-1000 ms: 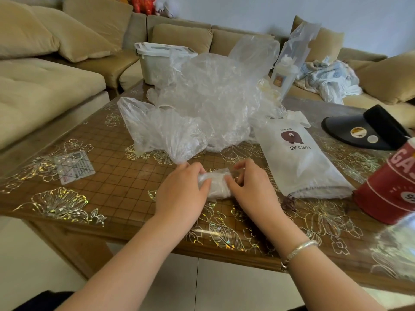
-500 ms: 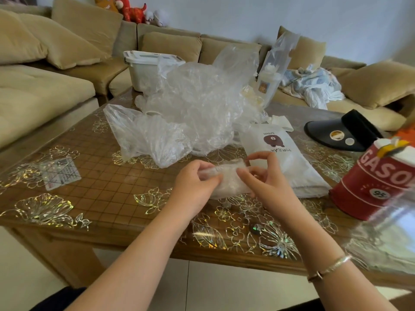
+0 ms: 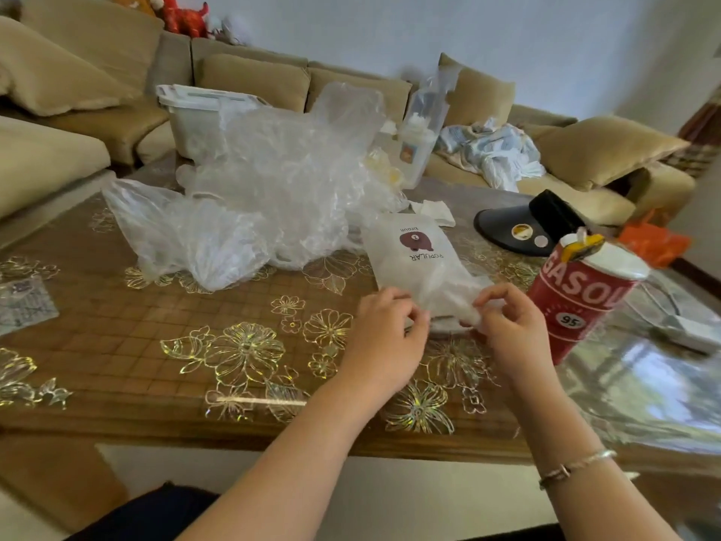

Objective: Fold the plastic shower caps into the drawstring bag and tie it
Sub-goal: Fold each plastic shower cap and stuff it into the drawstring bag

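Observation:
A white drawstring bag (image 3: 419, 253) with a brown bear print lies on the table, its mouth towards me. My left hand (image 3: 384, 337) and my right hand (image 3: 513, 329) meet at that mouth. The left hand's curled fingers grip a small folded shower cap (image 3: 448, 324) against the opening. My right thumb and forefinger pinch the bag's edge. A big heap of crumpled clear shower caps (image 3: 281, 177) sits behind and to the left, with one more cap (image 3: 187, 236) spread at its left side.
A red "Gasoline" tin (image 3: 577, 296) stands just right of my right hand. Behind it lie a black visor (image 3: 534, 226) and something orange (image 3: 655, 246). A white lidded bin (image 3: 199, 115) and a bagged bottle (image 3: 421, 126) stand at the table's far side; a small card (image 3: 23, 306) lies far left.
Both hands have carried the folded cap from the table's middle to the right, up to the bag's mouth. The right hand let go of the cap and took the bag's edge.

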Demonstrator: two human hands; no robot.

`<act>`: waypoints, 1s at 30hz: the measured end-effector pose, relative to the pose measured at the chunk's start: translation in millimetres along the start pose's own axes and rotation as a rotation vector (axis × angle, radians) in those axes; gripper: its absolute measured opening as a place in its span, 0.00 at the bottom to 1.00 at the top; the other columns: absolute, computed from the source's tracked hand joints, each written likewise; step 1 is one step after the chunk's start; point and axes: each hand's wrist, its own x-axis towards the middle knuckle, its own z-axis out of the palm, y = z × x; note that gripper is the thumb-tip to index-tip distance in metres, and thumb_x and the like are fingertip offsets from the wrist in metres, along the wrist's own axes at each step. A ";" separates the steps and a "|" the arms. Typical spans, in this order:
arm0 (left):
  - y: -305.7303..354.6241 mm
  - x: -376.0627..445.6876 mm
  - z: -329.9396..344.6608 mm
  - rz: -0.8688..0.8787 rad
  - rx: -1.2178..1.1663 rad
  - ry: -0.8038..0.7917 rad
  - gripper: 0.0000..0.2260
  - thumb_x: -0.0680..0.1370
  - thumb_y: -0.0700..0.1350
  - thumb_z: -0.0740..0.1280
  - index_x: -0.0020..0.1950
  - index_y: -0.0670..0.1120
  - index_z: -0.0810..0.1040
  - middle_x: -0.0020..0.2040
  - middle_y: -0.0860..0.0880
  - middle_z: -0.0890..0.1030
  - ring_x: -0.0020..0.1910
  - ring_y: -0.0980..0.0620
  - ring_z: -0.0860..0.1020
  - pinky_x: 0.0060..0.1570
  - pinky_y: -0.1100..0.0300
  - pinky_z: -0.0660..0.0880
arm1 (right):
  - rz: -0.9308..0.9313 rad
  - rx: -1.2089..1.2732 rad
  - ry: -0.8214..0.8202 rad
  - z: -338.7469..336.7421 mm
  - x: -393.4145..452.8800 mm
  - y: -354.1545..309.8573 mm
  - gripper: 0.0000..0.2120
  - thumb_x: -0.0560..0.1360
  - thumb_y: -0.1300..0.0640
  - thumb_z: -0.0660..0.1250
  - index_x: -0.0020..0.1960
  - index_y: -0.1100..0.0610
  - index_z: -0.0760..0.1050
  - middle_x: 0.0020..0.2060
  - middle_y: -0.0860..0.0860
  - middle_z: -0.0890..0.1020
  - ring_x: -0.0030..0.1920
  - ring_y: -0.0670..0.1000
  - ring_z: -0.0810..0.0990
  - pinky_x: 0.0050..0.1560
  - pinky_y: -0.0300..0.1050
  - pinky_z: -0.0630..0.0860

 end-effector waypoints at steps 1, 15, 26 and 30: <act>1.0 0.8 6.7 0.031 0.057 -0.020 0.13 0.83 0.50 0.59 0.61 0.47 0.79 0.69 0.53 0.72 0.71 0.53 0.64 0.72 0.54 0.60 | 0.012 0.022 -0.010 -2.1 1.7 3.4 0.14 0.78 0.69 0.58 0.40 0.55 0.76 0.42 0.58 0.77 0.34 0.52 0.76 0.28 0.39 0.72; 5.0 0.1 1.8 0.120 -0.239 0.221 0.17 0.82 0.36 0.58 0.69 0.46 0.76 0.68 0.54 0.75 0.67 0.63 0.69 0.68 0.73 0.62 | -0.305 -0.375 -0.333 20.4 8.3 16.9 0.18 0.77 0.66 0.60 0.63 0.50 0.76 0.55 0.45 0.76 0.54 0.41 0.74 0.51 0.26 0.66; -8.2 -7.8 -16.4 0.076 -0.196 0.109 0.18 0.81 0.33 0.58 0.66 0.48 0.79 0.65 0.57 0.77 0.61 0.69 0.69 0.58 0.84 0.58 | -0.304 -1.199 -0.504 70.8 37.3 32.6 0.13 0.82 0.59 0.53 0.57 0.60 0.76 0.52 0.56 0.82 0.48 0.55 0.80 0.40 0.44 0.67; -12.8 -4.1 -17.1 0.033 -0.186 0.059 0.19 0.81 0.34 0.59 0.69 0.48 0.76 0.70 0.56 0.74 0.64 0.67 0.67 0.57 0.85 0.56 | -0.245 -1.044 -0.451 67.4 29.2 23.2 0.13 0.82 0.58 0.54 0.59 0.57 0.76 0.54 0.56 0.82 0.49 0.54 0.80 0.49 0.48 0.76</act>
